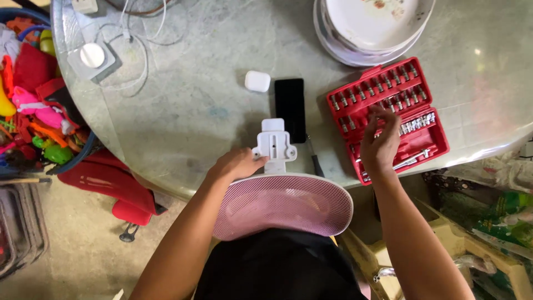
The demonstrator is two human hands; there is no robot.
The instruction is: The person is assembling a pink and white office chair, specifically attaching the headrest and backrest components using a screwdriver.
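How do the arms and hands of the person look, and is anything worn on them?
Both forearms are bare, with no sleeves in view. The left hand and the right hand wear no gloves. No watch, bracelet or ring is visible. The fingers are bare too.

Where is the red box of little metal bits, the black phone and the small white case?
red socket set case (388, 89), head view, on its upper tray of bits.
black phone (290, 108), head view, middle of its dark screen.
small white case (257, 81), head view, centre of its lid.
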